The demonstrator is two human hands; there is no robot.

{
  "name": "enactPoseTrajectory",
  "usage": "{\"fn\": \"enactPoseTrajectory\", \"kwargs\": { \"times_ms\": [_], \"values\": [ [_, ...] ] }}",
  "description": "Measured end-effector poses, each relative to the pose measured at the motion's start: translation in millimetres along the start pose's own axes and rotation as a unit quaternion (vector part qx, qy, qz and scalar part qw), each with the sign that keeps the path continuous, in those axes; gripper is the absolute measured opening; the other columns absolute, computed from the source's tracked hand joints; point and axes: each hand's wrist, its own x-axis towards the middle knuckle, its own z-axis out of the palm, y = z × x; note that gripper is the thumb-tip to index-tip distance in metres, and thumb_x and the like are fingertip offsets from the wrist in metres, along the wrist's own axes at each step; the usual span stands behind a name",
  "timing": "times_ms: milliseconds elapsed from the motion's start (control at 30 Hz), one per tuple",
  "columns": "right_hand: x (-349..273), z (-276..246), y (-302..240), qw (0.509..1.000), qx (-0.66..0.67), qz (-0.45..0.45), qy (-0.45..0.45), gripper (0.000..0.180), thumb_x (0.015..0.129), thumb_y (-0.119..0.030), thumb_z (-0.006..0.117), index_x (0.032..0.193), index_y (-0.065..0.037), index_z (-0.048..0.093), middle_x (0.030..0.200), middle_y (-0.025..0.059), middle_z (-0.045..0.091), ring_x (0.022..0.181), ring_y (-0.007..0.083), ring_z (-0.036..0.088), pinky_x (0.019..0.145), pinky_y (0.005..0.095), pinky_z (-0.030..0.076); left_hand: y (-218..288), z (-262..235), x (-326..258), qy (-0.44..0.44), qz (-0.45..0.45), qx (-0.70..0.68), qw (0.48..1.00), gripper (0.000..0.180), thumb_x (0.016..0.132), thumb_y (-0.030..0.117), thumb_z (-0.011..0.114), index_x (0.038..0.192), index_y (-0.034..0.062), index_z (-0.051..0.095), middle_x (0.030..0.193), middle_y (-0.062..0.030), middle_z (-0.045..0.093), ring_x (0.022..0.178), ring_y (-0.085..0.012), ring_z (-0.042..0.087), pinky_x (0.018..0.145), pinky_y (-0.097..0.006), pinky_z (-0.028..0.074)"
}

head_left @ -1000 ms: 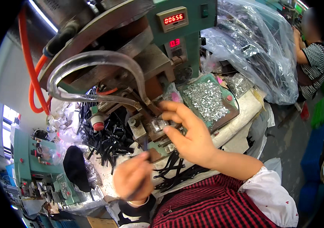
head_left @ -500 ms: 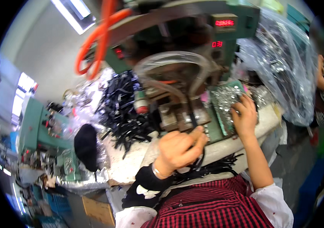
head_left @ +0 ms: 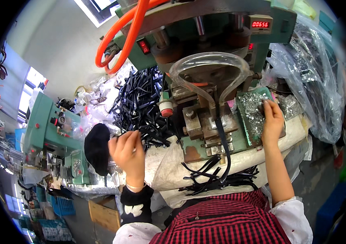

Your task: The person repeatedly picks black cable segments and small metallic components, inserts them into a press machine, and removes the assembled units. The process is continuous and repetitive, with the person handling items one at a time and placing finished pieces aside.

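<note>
My left hand [head_left: 128,153] is raised at the left, with fingers loosely bent, slightly apart and a little blurred. No strap shows in it; a black oval pad [head_left: 96,148] and a heap of black straps [head_left: 138,107] are nearest. My right hand [head_left: 273,122] pinches over a green tray [head_left: 244,124] of small shiny metal pieces [head_left: 254,112]; anything between the fingertips is too small to make out. Between the hands, a black strap [head_left: 224,142] runs down from the die of a green press [head_left: 193,146], touched by neither hand.
More black straps [head_left: 217,179] lie along the near edge on pale cloth [head_left: 161,171]. A clear bent tube [head_left: 209,57] and an orange hose [head_left: 134,36] hang before the press. Plastic bags [head_left: 311,77] stand at the right. A second green machine [head_left: 45,122] stands left.
My left hand has let go of the strap at the die and moved left and up. The strap now hangs from the press. My right hand stays over the metal pieces, fingers drawn closer together.
</note>
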Motion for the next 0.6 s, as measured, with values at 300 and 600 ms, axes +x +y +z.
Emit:
{"fn": "enactPoseTrajectory", "kwargs": {
  "times_ms": [300, 600],
  "values": [
    [-17.5, -12.6, -18.6, 0.998, -0.045, -0.030, -0.037, 0.014, 0.092, 0.000, 0.067, 0.105, 0.000, 0.071, 0.099, 0.0036, 0.071, 0.092, 0.0105, 0.063, 0.085, 0.0242, 0.049, -49.4, 59.7, -45.9, -0.212, 0.094, 0.060, 0.971, 0.006, 0.073, 0.005, 0.065, 0.077, 0.0053, 0.060, 0.085, -0.0096, 0.052, 0.083, -0.0309, 0.055, 0.068, -0.042, 0.044],
    [-47.4, 30.3, -100.0, 0.974, -0.040, -0.108, -0.193, 0.024, 0.084, -0.001, 0.072, 0.108, -0.002, 0.071, 0.101, 0.0090, 0.069, 0.094, 0.0184, 0.066, 0.087, 0.0295, 0.051, -49.3, -8.1, -16.3, -0.206, -0.188, -0.084, 0.957, 0.009, 0.081, -0.001, 0.069, 0.086, 0.0028, 0.064, 0.079, -0.0104, 0.064, 0.064, -0.0241, 0.060, 0.062, -0.033, 0.047]
  ]
}}
